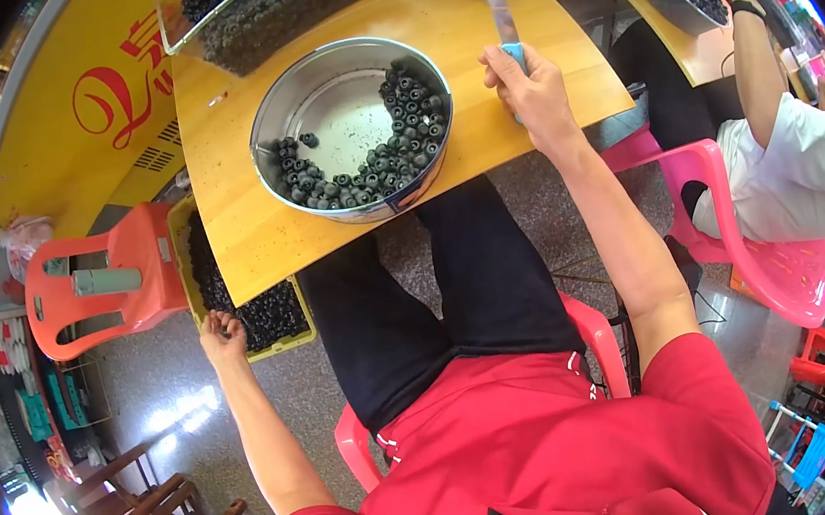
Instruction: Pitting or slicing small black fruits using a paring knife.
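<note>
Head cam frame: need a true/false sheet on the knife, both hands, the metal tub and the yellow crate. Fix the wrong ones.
1. The right hand holds a knife. True.
2. The knife's blade points toward the person's lap. False: it points away from the body.
3. The metal tub holds dark round pieces. True.
4. Those pieces cover the tub's whole bottom. False: a large bare patch shows.
5. The left hand is at the yellow crate. True.
6. The yellow crate stands on the wooden tabletop. False: it sits lower, off the tabletop's left side.
</note>
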Action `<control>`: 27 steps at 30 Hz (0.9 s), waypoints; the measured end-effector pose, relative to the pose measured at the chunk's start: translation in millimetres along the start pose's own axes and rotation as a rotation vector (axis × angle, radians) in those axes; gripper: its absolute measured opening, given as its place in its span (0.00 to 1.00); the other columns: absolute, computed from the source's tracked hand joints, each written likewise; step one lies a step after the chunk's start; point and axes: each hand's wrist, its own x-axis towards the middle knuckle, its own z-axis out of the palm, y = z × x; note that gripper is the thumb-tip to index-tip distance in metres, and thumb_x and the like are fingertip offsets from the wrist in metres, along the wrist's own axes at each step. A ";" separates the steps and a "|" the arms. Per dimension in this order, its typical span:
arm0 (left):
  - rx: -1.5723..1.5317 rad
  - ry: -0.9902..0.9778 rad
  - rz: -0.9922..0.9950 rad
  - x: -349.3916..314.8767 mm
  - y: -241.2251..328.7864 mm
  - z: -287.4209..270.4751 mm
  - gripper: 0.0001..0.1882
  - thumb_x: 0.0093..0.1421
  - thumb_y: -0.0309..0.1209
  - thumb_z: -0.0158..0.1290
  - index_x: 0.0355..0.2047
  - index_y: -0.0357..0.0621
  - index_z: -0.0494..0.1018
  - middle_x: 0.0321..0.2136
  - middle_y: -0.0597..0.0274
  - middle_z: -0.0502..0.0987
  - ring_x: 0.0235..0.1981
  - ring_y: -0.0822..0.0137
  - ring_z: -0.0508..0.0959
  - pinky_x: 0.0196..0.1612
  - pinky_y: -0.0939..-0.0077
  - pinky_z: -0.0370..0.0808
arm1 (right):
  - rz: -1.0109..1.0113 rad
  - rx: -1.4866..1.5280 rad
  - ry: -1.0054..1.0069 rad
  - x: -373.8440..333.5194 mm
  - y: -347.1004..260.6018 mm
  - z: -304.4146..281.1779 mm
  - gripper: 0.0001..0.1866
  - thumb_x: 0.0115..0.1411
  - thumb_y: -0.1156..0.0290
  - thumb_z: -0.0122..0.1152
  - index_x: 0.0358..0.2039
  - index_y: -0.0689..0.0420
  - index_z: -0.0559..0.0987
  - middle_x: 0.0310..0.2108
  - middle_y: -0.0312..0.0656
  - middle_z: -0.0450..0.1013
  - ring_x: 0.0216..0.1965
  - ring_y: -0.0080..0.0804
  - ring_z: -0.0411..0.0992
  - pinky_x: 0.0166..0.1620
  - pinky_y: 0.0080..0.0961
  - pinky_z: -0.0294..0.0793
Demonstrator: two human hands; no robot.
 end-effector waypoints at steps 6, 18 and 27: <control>0.497 0.613 0.020 7.8 -11.4 -14.7 0.16 0.64 0.45 0.46 0.37 0.44 0.65 0.30 0.58 0.71 0.38 0.58 0.72 0.47 0.44 0.67 | 0.038 0.108 -0.011 1.6 2.3 -5.4 0.10 0.64 0.64 0.55 0.35 0.59 0.76 0.23 0.31 0.70 0.15 0.10 0.55 0.17 0.10 0.52; 1.345 -0.728 0.815 -159.6 -33.1 324.5 0.11 0.63 0.26 0.50 0.44 0.35 0.73 0.37 0.56 0.78 0.38 0.71 0.77 0.42 0.80 0.72 | -0.005 0.125 -0.016 -2.0 3.7 -4.5 0.10 0.65 0.64 0.55 0.36 0.59 0.75 0.23 0.31 0.70 0.15 0.10 0.55 0.17 0.09 0.51; 2.722 -1.177 1.421 -102.0 -88.1 384.9 0.05 0.49 0.20 0.53 0.27 0.39 0.71 0.27 0.56 0.76 0.37 0.56 0.76 0.40 0.63 0.71 | -0.024 0.190 -0.028 -6.1 5.8 -5.0 0.10 0.64 0.65 0.56 0.35 0.59 0.75 0.22 0.32 0.69 0.15 0.11 0.57 0.18 0.10 0.53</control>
